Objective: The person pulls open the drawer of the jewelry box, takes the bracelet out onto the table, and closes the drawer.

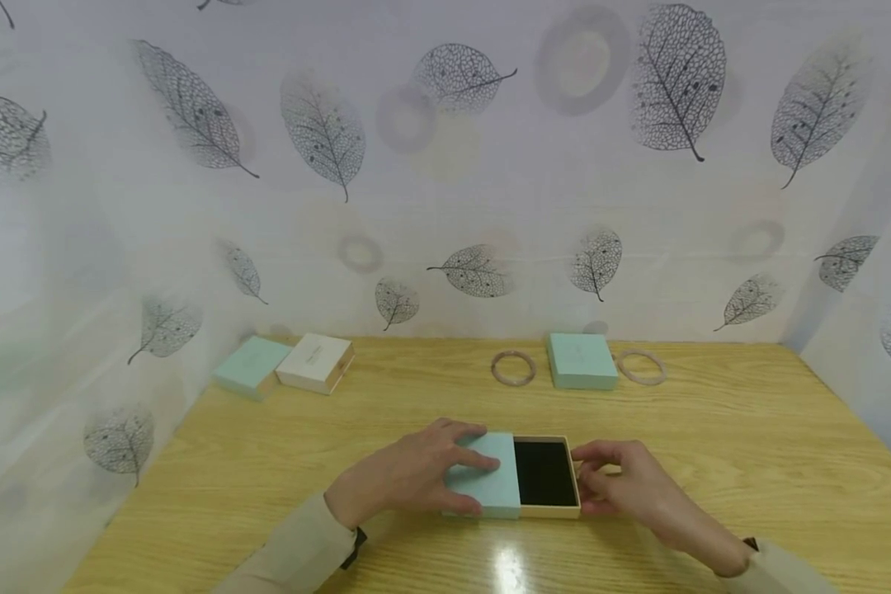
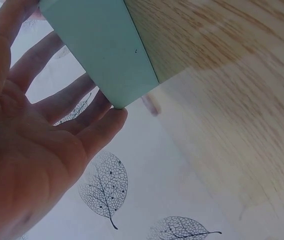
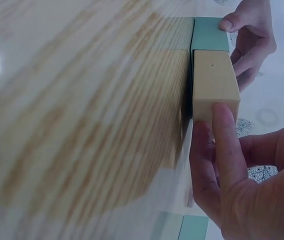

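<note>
Beyond your left hand (image 1: pixel 423 470), off to its far left, a pale green box (image 1: pixel 252 366) lies close beside a white box (image 1: pixel 316 361) on the surface (image 1: pixel 386 396).

Your left hand is spread over the turquoise sleeve (image 1: pixel 503 483), fingers across the top and thumb down the near side, gripping it from its left end. Hold it just firmly enough to stop it sliding; squeezing hard could pinch the walls and make the tray bind.

Straight beyond the gap between your hands lies a brownish bangle (image 1: pixel 513 384), well clear of them. Nearer you, between the hands, the tray (image 1: pixel 549 511) sticks out of the sleeve's right end, its black lining (image 1: pixel 544 472) showing. The step in hand seems to be sliding tray and sleeve along each other; in or out, I cannot tell. Move the tray level and straight, or a corner may catch.

A turquoise box (image 1: pixel 582 360) sits beyond your right hand (image 1: pixel 634 487), slightly left of it. That hand sets bent fingers and thumb against the tray's right end; whether they pinch it, I cannot tell. Share the force evenly between the near and far corners. A pale bangle (image 1: pixel 642 381) lies beyond that hand, just beside the box.
</note>
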A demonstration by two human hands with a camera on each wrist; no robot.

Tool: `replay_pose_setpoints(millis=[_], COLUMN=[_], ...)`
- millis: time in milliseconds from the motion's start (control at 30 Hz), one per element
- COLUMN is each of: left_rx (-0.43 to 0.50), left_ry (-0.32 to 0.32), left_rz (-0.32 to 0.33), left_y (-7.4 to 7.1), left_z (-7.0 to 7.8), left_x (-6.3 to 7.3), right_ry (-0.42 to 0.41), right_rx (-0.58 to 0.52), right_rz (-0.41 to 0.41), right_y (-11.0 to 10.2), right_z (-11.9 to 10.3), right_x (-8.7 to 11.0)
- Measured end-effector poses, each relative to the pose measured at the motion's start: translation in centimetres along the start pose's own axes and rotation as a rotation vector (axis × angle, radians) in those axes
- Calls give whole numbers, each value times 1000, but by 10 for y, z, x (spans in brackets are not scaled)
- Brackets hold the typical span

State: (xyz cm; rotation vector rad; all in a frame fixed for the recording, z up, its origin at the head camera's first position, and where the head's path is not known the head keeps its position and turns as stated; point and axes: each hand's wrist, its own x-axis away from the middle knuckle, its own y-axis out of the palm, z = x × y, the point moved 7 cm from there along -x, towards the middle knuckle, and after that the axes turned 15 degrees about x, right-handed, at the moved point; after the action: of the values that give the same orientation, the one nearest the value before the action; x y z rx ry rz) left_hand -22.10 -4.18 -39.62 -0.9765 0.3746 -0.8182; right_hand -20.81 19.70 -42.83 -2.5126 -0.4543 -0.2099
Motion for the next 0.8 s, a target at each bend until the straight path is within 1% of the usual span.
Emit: replay_pose_setpoints(millis=[200, 367, 600, 800], left_rx=[-6, -3, 2, -2], left_ry=[-4, 1, -4, 0], left_rz=[-2, -3, 1, 8], left_y=[0, 0, 0, 1], left_z=[0, 0, -1, -2], left_x=[0, 0, 0, -1], right_ry=[21, 6, 17, 7], right_rx=[0, 5, 8, -4], right_rz=[-5, -16, -14, -21], right_y=[1, 3, 5, 7], right_z=[-1, -1, -1, -3], right_x=[-2, -3, -5, -5])
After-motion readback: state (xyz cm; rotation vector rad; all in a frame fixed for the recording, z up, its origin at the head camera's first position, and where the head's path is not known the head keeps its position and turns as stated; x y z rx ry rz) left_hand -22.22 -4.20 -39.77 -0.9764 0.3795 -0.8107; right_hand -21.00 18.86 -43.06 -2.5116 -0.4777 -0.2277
